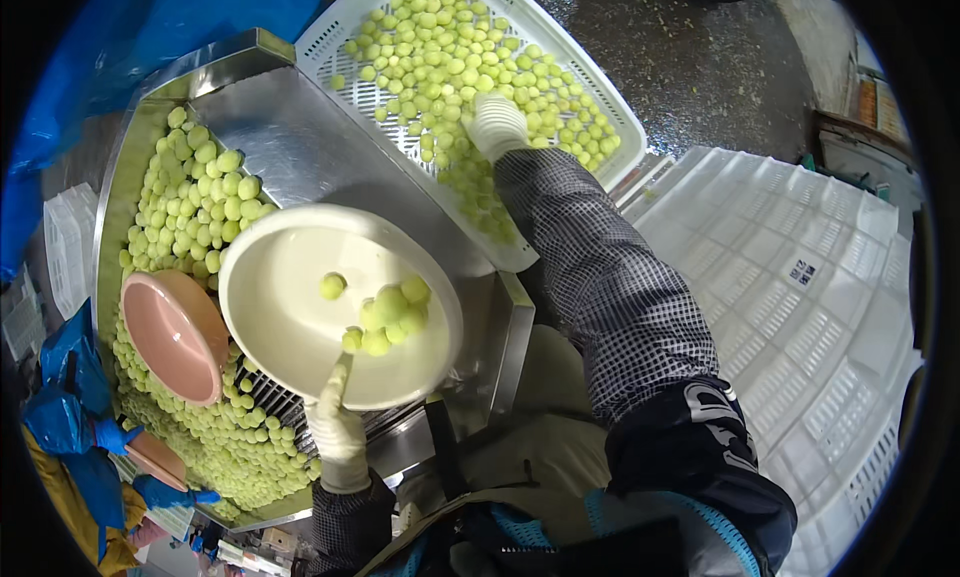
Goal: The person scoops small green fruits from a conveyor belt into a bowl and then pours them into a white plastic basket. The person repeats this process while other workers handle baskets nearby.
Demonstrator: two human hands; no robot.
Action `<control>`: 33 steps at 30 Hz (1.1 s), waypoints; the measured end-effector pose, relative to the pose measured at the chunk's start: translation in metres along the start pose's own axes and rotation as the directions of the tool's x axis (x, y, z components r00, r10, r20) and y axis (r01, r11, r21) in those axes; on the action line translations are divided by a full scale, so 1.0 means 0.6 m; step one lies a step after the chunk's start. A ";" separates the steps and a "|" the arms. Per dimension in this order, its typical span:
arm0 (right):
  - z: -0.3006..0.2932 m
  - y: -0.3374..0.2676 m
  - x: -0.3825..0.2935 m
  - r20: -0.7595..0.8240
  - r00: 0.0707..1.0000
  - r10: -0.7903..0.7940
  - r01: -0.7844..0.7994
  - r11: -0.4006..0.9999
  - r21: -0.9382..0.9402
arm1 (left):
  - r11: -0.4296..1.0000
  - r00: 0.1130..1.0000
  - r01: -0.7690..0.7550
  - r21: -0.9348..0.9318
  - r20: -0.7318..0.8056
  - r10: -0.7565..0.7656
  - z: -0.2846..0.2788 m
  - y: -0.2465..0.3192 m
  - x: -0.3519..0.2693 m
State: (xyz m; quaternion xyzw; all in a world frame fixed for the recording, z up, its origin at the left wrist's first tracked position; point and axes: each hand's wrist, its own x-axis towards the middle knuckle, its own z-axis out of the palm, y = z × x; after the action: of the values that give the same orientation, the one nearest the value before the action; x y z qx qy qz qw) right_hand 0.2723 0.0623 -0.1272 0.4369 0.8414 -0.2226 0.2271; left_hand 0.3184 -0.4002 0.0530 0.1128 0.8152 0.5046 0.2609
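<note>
My left hand (337,427), in a pale glove, is at the near rim of a cream plastic basin (285,307), one finger extended over the rim beside a green fruit; whether it grips the rim is unclear. The tilted basin holds several round pale green fruits (390,307). My right hand (499,123), in a white ribbed glove, reaches among many such fruits (450,66) in a white slotted plastic crate (626,119); its fingertips are hidden. A pink plastic basin (172,337) rests on the fruit heap left of the cream basin.
A stainless steel sorting table (277,119) with a slatted grate (277,400) bears heaped fruit. Stacked white crates (750,277) stand at the right. A co-worker's blue gloved hand (112,436) is beside another pink basin (157,457) at lower left. Blue plastic sheeting (187,36) lies at upper left.
</note>
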 end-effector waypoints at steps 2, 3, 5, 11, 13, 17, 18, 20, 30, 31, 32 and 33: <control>0.036 0.006 0.052 0.052 0.998 0.017 -0.009 0.990 -0.140 | 0.876 0.961 -0.267 0.401 0.182 0.210 0.013 0.026 0.018; 0.050 -0.011 0.059 0.038 0.999 -0.015 0.021 0.988 -0.153 | 0.989 0.999 0.021 0.149 0.032 -0.026 0.024 0.061 0.021; 0.053 -0.016 0.061 -0.009 0.998 -0.057 0.054 0.980 -0.192 | 0.759 0.850 0.457 -0.464 -0.025 -0.527 0.053 0.102 0.027; 0.103 0.008 0.069 0.086 0.970 -0.227 0.242 0.929 -0.281 | 0.910 0.927 0.324 -0.258 -0.105 -0.360 0.065 0.093 0.017; 0.104 0.014 0.054 0.022 0.969 -0.245 0.239 0.915 -0.325 | 0.818 0.882 0.396 -0.416 -0.073 -0.465 0.074 0.113 0.029; 0.024 0.012 0.019 0.135 0.982 0.131 -0.138 0.989 0.044 | 0.999 0.999 0.028 0.019 -0.032 -0.028 0.048 0.074 0.017; 0.003 0.013 -0.019 0.004 0.996 0.084 -0.082 0.967 0.241 | 0.924 0.965 0.229 -0.305 -0.050 -0.256 0.057 0.098 0.026; -0.039 0.012 -0.120 -0.188 0.982 -0.022 0.145 0.729 0.669 | 0.701 0.852 0.441 -0.560 0.015 -0.524 0.051 0.105 0.043; -0.192 -0.031 -0.362 -0.051 0.912 -0.406 0.233 0.413 0.881 | 0.654 0.845 0.522 -0.548 0.226 -0.485 0.050 0.116 0.104; -0.177 -0.007 -0.353 0.070 0.912 -0.404 0.135 0.456 0.879 | 0.749 0.823 0.567 -0.342 0.283 -0.493 0.046 0.113 0.113; -0.171 0.014 -0.353 0.176 0.923 -0.341 0.017 0.494 0.869 | 0.844 0.893 0.433 -0.317 0.278 -0.353 0.040 0.116 0.124; -0.167 0.031 -0.359 0.282 0.918 -0.279 -0.100 0.526 0.845 | 0.914 0.940 0.285 -0.288 0.273 -0.207 0.032 0.118 0.137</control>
State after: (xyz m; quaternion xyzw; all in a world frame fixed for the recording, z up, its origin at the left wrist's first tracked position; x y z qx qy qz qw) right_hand 0.3801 -0.0071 0.0738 0.3938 0.5870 -0.6944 0.1348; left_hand 0.2541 -0.3156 0.0827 0.0236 0.6923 0.5770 0.4328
